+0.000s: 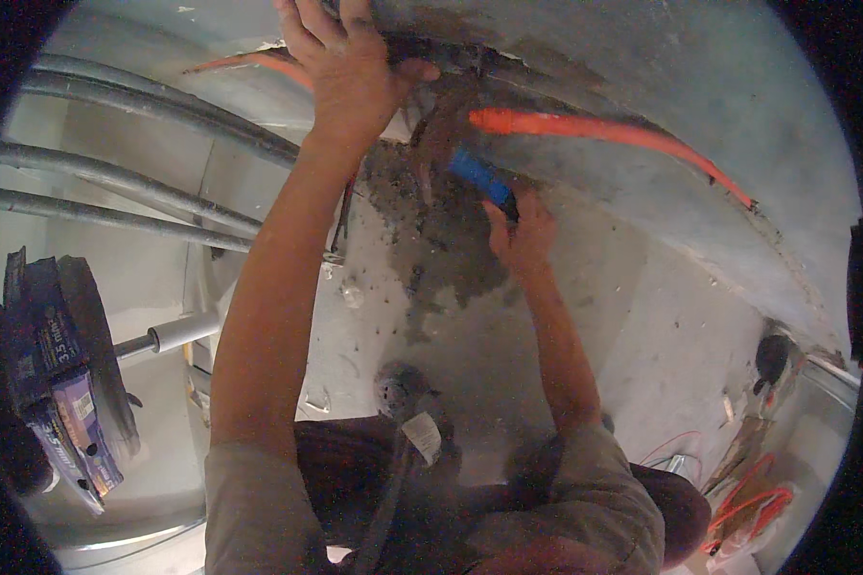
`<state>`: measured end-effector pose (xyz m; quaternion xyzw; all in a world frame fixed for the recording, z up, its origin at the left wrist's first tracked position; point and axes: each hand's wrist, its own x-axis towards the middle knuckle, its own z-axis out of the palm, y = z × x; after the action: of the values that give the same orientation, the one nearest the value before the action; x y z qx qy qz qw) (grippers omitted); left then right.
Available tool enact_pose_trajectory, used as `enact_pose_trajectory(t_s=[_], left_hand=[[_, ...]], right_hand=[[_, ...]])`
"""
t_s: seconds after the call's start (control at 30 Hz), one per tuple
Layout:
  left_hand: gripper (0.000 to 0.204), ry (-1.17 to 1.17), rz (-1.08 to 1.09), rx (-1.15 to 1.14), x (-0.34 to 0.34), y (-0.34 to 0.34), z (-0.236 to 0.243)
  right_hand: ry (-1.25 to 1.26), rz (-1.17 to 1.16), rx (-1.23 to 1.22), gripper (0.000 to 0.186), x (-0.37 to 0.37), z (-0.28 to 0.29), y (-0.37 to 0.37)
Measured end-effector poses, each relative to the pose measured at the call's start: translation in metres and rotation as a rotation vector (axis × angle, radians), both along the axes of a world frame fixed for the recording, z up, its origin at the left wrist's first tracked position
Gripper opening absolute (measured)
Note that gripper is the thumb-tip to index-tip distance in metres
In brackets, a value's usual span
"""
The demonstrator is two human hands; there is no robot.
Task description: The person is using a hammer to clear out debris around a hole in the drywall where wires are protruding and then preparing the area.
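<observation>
My left hand [349, 67] rests at the top of the channel cut in the grey wall [786, 144], fingers spread against its edge. Orange flexible conduit [594, 129] runs along the channel, with a loose-looking end near the middle and another length behind my left wrist. Lower right of my left hand, my right hand [527, 235] grips a blue-and-black tool [479, 172], its blue end pointing into a dark, rough hollow [436, 129] below the conduit's end. Wet, dark debris [412, 240] lies beneath the hollow.
Several metal pipes [129, 172] cross from the left. Dark packaged coils [58, 355] sit beside a white roller-like tube [182, 331] at lower left. A dark tool with a tag [398, 393] lies below my arms. Orange tubing [748, 508] and a dark object [772, 359] are at right.
</observation>
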<state>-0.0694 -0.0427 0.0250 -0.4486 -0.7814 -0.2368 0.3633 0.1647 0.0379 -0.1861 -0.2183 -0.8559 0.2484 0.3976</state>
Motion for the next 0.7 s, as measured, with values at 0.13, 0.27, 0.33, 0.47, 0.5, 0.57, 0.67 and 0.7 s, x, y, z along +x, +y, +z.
enact_pose_trajectory(t_s=[0.13, 0.27, 0.33, 0.47, 0.5, 0.57, 0.67, 0.7], left_hand=[[0.136, 0.006, -0.039, 0.025, -0.003, -0.002, -0.001], [0.136, 0.033, 0.035, -0.017, -0.007, -0.001, -0.003], [0.136, 0.122, -0.032, 0.043, -0.012, 0.001, -0.003], [0.136, 0.103, 0.010, 0.033, -0.010, -0.001, -0.004], [0.136, 0.070, 0.020, 0.009, -0.007, -0.003, -0.004], [0.137, 0.038, 0.030, -0.013, -0.005, -0.003, -0.004], [0.139, 0.039, 0.036, -0.014, -0.003, 0.000, -0.003], [0.140, 0.001, 0.041, -0.020, -0.001, 0.001, -0.003]], right_hand=[[-0.106, -0.024, -0.239, 0.043, -0.002, 0.018, -0.001], [-0.001, -0.019, -0.142, 0.039, -0.007, 0.024, -0.005], [0.064, -0.009, -0.051, 0.036, -0.008, 0.020, -0.004], [0.051, 0.017, 0.065, 0.038, -0.002, 0.010, 0.003], [0.049, 0.009, 0.068, 0.039, -0.002, 0.011, 0.004], [0.060, -0.040, 0.080, 0.040, -0.007, 0.007, 0.008], [0.077, -0.088, 0.064, 0.039, -0.007, 0.003, 0.007], [0.084, -0.088, 0.035, 0.038, -0.006, 0.002, 0.005]])
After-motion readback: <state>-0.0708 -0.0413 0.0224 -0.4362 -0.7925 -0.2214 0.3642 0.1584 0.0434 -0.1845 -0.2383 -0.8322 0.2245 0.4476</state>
